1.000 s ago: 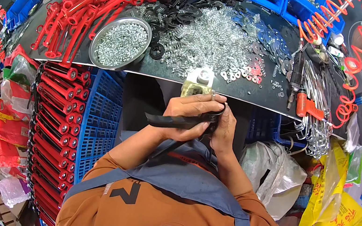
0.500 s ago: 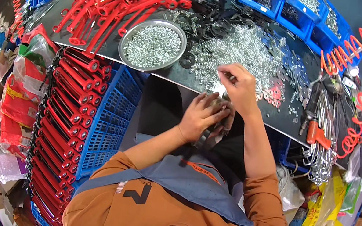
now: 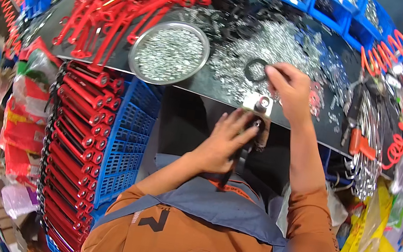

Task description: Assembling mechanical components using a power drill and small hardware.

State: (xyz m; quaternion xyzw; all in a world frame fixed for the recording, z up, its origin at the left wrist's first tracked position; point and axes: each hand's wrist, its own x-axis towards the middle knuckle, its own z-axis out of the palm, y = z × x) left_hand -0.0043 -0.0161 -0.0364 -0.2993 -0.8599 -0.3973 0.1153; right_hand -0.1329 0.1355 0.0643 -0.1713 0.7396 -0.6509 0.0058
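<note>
Right hand: black ring is being pinched
Left hand, fingers spread: dark strip is being touched, seemingly for steadiness

A rust-brown top shows around a blue-grey apron; a black angular mark sits beside the apron.
</note>
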